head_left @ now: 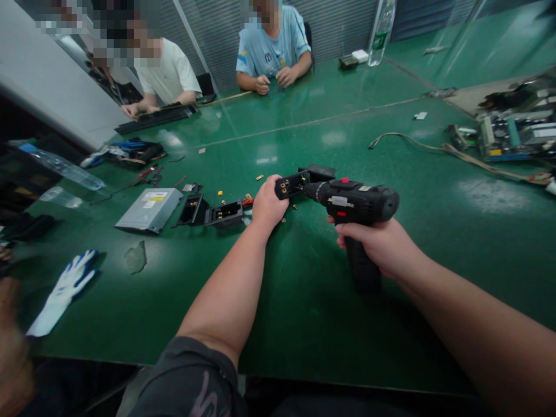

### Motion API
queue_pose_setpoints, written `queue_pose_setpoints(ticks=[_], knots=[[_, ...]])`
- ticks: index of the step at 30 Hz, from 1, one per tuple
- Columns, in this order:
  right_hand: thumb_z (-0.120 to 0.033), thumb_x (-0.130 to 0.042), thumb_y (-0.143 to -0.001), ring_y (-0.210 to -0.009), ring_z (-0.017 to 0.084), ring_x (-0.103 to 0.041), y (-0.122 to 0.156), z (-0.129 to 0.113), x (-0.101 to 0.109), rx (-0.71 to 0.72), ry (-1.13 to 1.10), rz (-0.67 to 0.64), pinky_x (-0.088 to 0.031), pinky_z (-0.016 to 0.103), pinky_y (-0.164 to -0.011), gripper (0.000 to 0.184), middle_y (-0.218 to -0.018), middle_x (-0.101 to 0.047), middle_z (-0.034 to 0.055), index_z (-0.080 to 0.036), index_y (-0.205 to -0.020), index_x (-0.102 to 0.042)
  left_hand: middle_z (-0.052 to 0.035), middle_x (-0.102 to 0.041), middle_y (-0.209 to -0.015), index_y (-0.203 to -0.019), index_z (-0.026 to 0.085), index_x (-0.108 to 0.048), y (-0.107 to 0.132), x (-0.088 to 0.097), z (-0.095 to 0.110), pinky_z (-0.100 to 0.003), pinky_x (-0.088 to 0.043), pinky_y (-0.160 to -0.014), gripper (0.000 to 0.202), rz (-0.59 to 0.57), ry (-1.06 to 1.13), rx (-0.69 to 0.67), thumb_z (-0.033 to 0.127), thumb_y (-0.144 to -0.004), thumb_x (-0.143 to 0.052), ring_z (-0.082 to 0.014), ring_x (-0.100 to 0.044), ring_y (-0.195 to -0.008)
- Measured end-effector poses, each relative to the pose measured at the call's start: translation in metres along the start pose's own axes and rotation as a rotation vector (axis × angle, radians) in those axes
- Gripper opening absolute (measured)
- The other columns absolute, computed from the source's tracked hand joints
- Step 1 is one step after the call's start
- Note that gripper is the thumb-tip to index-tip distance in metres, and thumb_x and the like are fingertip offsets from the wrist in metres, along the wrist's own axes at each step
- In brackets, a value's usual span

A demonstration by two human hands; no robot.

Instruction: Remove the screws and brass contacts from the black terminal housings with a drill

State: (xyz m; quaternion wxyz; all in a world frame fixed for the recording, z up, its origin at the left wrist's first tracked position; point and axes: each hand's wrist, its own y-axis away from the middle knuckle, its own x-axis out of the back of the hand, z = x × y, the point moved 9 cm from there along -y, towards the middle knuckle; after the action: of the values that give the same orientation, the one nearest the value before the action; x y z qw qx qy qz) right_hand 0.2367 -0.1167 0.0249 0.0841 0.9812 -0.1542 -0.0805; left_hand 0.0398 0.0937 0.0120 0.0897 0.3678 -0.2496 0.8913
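My right hand (373, 246) grips the handle of a black cordless drill (351, 200), whose chuck points left at a small black plastic housing (290, 186) with brass contacts. My left hand (269, 202) holds that housing, and the drill's nose is right against it. Behind it lies a black part (316, 172). Two similar open black housings (191, 209) (223, 213) sit on the green bench (304, 307) to the left of my left hand. Small brass pieces (283, 220) are scattered near my left hand.
A silver metal drive box (150, 210) and a white-and-blue work glove (63, 292) lie at left. A stripped circuit board (512, 127) and loose cable (452, 153) lie at right. Two co-workers (271, 49) (167, 75) sit across the bench, one handling a long black strip (154, 119).
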Motion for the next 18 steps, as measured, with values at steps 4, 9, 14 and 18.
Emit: queue_pose_setpoints(ticks=[4,9,14,18], knots=[[-0.028,-0.094,-0.069,-0.065,0.019,-0.07,-0.002,-0.002,0.004,-0.011,-0.001,0.041,-0.057,0.038,-0.063,0.05,-0.107,-0.088,0.0073,-0.022,-0.118,-0.083,-0.0106,-0.079,-0.139,-0.139,0.027,-0.065,0.002,0.001,0.004,-0.051,-0.057,-0.121,0.055,-0.016,-0.053,0.025,0.006,-0.088,-0.074,-0.0324,-0.074,-0.134],[-0.031,-0.094,-0.062,-0.063,0.019,-0.068,-0.005,-0.001,0.005,-0.067,-0.013,0.073,-0.056,0.039,-0.062,0.046,-0.103,-0.087,0.0081,-0.02,-0.105,-0.083,-0.0089,-0.078,-0.141,-0.14,0.029,-0.065,0.003,0.0,0.012,-0.047,-0.057,-0.121,0.055,-0.048,-0.072,0.002,0.006,-0.09,-0.072,-0.0295,-0.073,-0.136],[-0.033,-0.092,-0.065,-0.066,0.021,-0.069,-0.004,0.0,0.008,-0.044,0.043,0.104,-0.057,0.04,-0.064,0.041,-0.1,-0.086,0.0077,-0.021,-0.103,-0.082,-0.0088,-0.079,-0.139,-0.143,0.03,-0.066,0.004,0.002,0.015,-0.047,-0.058,-0.119,0.055,-0.07,-0.126,0.057,0.011,-0.092,-0.075,-0.0318,-0.074,-0.135],[-0.035,-0.091,-0.07,-0.07,0.022,-0.071,-0.001,-0.003,0.008,0.002,0.153,0.088,-0.059,0.042,-0.071,0.036,-0.098,-0.086,0.008,-0.021,-0.102,-0.083,-0.0097,-0.079,-0.141,-0.147,0.029,-0.066,0.005,0.003,0.012,-0.047,-0.059,-0.117,0.058,-0.063,-0.156,0.09,0.014,-0.092,-0.078,-0.0332,-0.074,-0.135]])
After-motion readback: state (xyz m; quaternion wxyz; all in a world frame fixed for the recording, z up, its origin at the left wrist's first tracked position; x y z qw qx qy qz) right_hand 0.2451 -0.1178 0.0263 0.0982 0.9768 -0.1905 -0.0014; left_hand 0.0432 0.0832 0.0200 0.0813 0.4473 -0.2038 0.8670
